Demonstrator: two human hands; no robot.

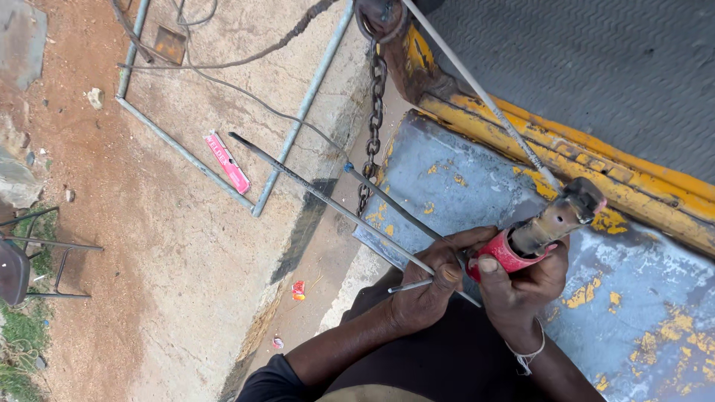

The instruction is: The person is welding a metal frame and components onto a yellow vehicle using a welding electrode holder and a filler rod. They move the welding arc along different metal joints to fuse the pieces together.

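My right hand [521,286] grips a welding electrode holder [547,227] by its red handle; a long grey electrode [484,93] sticks up from its jaws toward the top of the view. My left hand [432,286] pinches several thin grey welding rods [328,197], which reach out to the left over the ground. The two hands touch each other above a blue metal panel [462,186] with flaking yellow patches.
A rusty chain [375,112] hangs beside the panel. A yellow painted edge [596,156] borders a grey ribbed metal deck [596,59]. On the concrete below lie a grey tube frame [298,119], a pink rod packet [227,161] and cables. A chair [22,260] stands far left.
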